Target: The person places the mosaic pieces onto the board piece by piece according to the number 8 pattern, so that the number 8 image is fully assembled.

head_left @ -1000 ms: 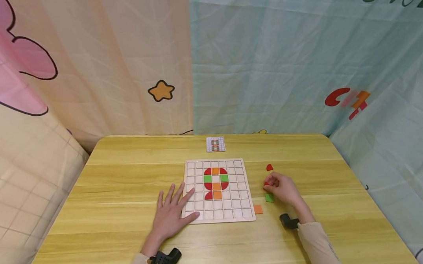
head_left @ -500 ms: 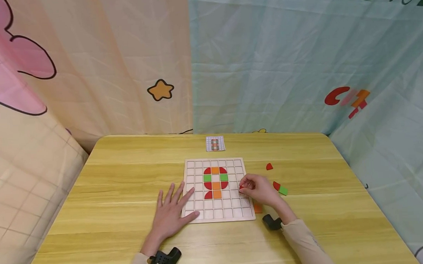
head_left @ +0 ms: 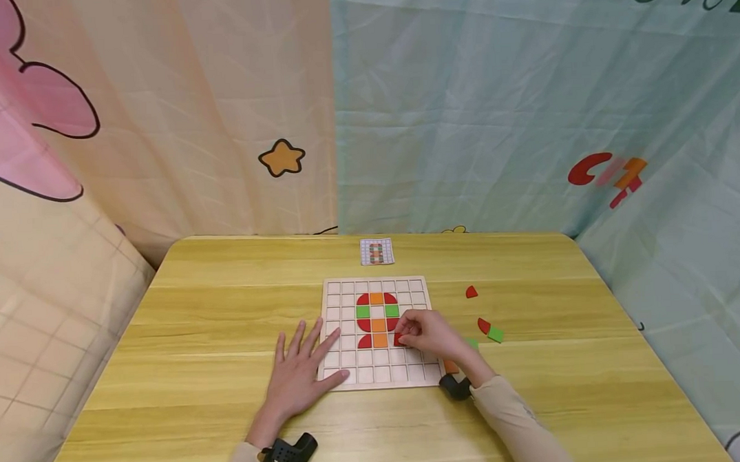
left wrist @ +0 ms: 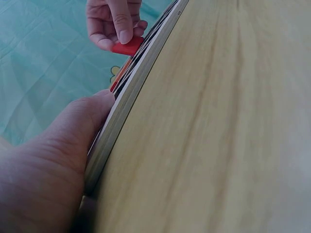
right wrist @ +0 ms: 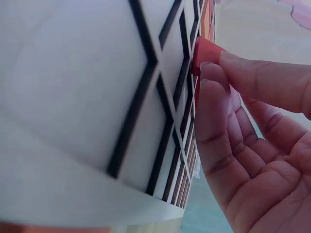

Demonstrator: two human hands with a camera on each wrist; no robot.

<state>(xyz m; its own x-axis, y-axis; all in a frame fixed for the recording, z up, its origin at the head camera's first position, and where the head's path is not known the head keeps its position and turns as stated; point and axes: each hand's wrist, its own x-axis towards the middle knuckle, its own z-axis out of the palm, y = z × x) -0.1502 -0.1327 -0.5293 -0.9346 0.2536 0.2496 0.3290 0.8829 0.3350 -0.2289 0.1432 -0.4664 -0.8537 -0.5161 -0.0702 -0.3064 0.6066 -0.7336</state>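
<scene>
Right hand [head_left: 429,333] pinches a red tile [head_left: 397,340] at the grid board [head_left: 373,375], just right of the lowest orange square [head_left: 379,340]. Left hand [head_left: 298,377] rests, fingers spread, on the board's left side. A pattern card [head_left: 376,252] lies on the worktop [head_left: 242,292] beyond the board.

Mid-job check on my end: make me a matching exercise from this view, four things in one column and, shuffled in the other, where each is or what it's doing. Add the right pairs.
Things
1. left hand
2. right hand
3. small pattern card
4. farthest-back loose red quarter-round

Places and states
A. pinching a red tile at the gridded board
B. lying by itself to the right of the board
C. fingers spread, resting at the board's left edge
D. on the table, beyond the board's far edge

Pairs: 1-C, 2-A, 3-D, 4-B
</scene>
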